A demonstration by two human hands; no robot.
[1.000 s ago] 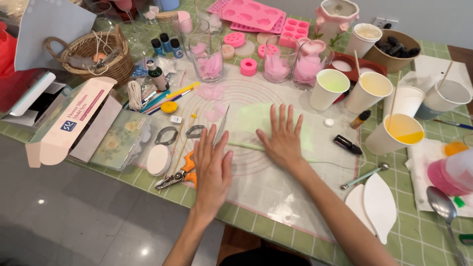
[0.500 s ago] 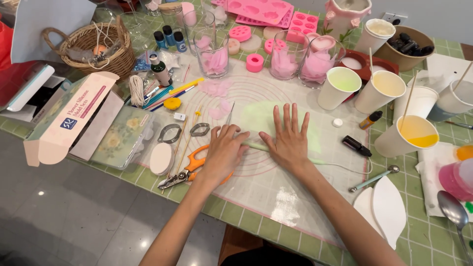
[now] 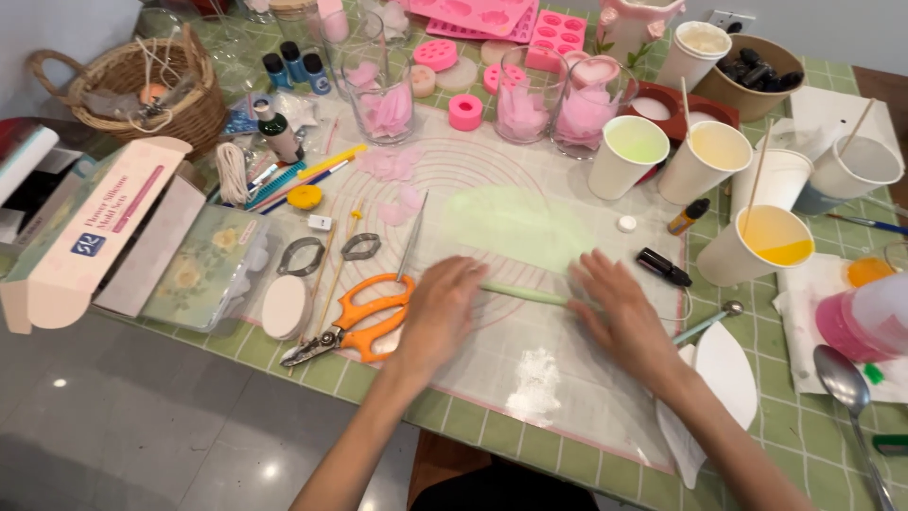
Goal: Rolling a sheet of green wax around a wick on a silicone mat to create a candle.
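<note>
Both hands lie flat, palms down and grasping nothing, on a thin pale green rod (image 3: 525, 294) that rests across the translucent silicone mat (image 3: 567, 378) on the table (image 3: 813, 445); the left hand (image 3: 437, 312) covers the rod's left end, the right hand (image 3: 619, 308) its right end. Orange scissors (image 3: 364, 317) lie just beside the left hand; a flattened green sheet (image 3: 515, 227) lies beyond the rod; paper cups (image 3: 705, 161) stand further back.

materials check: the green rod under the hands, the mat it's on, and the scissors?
Green rod: looks like soft clay or wax, matte pale green, slightly uneven; exact stuff unclear.
Mat: probably silicone, translucent, flexible-looking, with pink printed rings and a pink edge.
Scissors: glossy orange plastic handles, dull grey metal blades.
</note>
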